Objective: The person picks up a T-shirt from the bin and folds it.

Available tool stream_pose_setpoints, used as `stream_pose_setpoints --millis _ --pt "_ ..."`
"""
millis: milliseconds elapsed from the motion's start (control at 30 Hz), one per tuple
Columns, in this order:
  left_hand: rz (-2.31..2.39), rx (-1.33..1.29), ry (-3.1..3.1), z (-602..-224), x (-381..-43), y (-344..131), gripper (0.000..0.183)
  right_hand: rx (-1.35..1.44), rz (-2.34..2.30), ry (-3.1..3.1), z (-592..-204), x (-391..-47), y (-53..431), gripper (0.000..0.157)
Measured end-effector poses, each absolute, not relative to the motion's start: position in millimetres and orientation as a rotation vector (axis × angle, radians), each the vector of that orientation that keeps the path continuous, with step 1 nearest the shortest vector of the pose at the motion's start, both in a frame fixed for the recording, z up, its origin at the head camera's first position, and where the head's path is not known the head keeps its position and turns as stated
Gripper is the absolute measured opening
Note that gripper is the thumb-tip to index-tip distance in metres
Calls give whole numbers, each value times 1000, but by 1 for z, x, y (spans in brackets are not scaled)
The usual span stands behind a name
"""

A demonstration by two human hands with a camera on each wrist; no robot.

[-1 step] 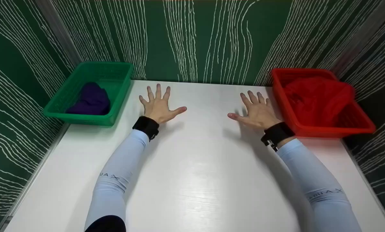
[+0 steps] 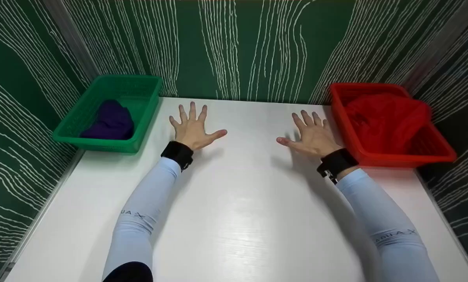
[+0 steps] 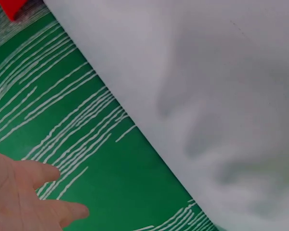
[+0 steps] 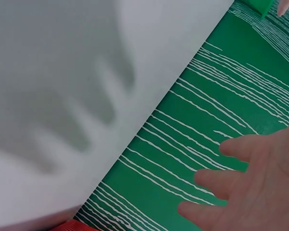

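Both hands are held over the white table (image 2: pixel 234 196) with fingers spread and nothing in them. My left hand (image 2: pixel 192 131) is nearest the green basket (image 2: pixel 147 113), in which a bunched purple cloth (image 2: pixel 112 121) lies. On the other side, my right hand (image 2: pixel 314 135) is beside the red basket (image 2: pixel 390 159), which has a crumpled red cloth (image 2: pixel 390 117) inside. The left wrist view shows part of the left palm (image 3: pixel 9 192) and finger shadows on the table. In the right wrist view, several straight fingers (image 4: pixel 221 183) of the right hand appear above similar shadows.
A green wall (image 2: pixel 253 51) with white wavy lines stands along the table's back edge, and similar panels close in both sides. The green basket occupies the back left corner and the red one the back right.
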State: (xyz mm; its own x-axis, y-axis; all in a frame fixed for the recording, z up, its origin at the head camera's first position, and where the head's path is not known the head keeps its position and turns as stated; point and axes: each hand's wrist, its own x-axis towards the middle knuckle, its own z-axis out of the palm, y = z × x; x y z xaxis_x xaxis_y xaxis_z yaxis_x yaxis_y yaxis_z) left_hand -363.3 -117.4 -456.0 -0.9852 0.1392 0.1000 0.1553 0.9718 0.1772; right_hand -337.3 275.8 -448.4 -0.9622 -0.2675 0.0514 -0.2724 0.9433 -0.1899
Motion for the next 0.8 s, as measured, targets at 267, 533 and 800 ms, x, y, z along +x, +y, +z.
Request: stream_pose_setpoints --millis 267,533,800 --pt "-314 -272 -3054 -454 -356 -117 123 462 420 -3040 -448 -335 271 111" --pt "-405 -327 -3059 -452 -356 -119 111 460 548 -3104 -447 -332 271 103" --pt "-436 -320 -3077 -450 -352 -135 99 497 569 -3121 -448 -328 267 73"
